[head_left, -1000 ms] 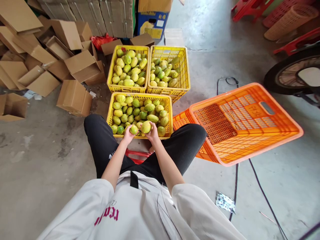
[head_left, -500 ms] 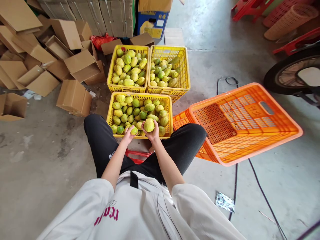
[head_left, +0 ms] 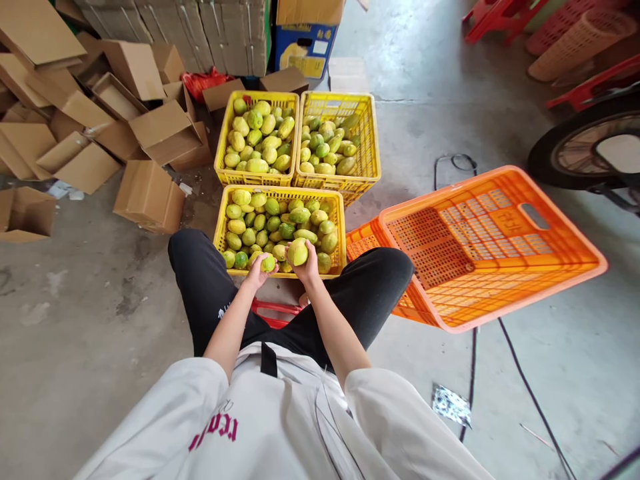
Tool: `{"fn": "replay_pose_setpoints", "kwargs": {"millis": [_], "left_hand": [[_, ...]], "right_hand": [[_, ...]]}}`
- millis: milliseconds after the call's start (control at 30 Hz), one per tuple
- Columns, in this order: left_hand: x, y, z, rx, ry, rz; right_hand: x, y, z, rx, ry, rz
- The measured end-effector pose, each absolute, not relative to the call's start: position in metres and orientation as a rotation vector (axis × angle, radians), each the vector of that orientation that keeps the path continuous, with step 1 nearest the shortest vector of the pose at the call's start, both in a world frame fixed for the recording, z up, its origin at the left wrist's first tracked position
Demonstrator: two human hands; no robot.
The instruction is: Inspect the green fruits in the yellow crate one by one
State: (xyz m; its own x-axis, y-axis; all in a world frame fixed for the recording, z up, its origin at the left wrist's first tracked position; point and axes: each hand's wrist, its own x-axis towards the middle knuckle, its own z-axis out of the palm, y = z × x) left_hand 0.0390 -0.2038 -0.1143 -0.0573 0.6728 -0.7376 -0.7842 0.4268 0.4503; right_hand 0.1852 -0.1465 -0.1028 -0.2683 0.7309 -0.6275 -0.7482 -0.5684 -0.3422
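Note:
My left hand point(head_left: 257, 272) holds a small yellow-green fruit point(head_left: 269, 263), papaya-like, its fingers curled round the left side. In my right hand point(head_left: 309, 267) is a larger, rounder yellow-green fruit point(head_left: 297, 252) of the same sort, gripped between thumb and fingers. Both hands are above the near edge of a yellow plastic crate point(head_left: 342, 230) between my knees. That crate holds many oval fruits point(head_left: 261, 237), mottled green and yellow, some hidden behind my hands.
Two more yellow crates, one at left point(head_left: 219, 157) and one at right point(head_left: 376, 143), hold similar fruit beyond. An orange crate point(head_left: 500, 267) stands tilted by my right knee. Cardboard boxes point(head_left: 150, 193) lie at left. Black cables point(head_left: 530, 387) and a motorcycle wheel point(head_left: 565, 147) are at right.
My right hand has lifted its fruit slightly up and to the right and turned it, away from the left hand's fruit. The left hand has barely moved.

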Motion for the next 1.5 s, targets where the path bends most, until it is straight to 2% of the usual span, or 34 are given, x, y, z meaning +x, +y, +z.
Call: {"fn": "replay_pose_setpoints", "kwargs": {"millis": [300,700,967,1233,1500], "left_hand": [[0.025,-0.204,-0.096,-0.355,0.775,1.377],[0.031,-0.199,-0.101,-0.182,0.961,1.229],[0.034,-0.203,-0.117,-0.156,1.191,1.048],[0.036,-0.201,-0.114,-0.205,1.242,1.096],[0.033,-0.202,-0.105,-0.211,1.013,1.228]], "right_hand": [[0.189,-0.149,-0.094,-0.709,0.019,2.031],[0.191,-0.145,-0.093,-0.750,0.079,2.163],[0.181,-0.153,-0.126,-1.214,0.077,2.192],[0.183,-0.150,-0.133,-1.103,-0.036,2.115],[0.187,-0.147,-0.113,-0.964,-0.055,2.164]]}}
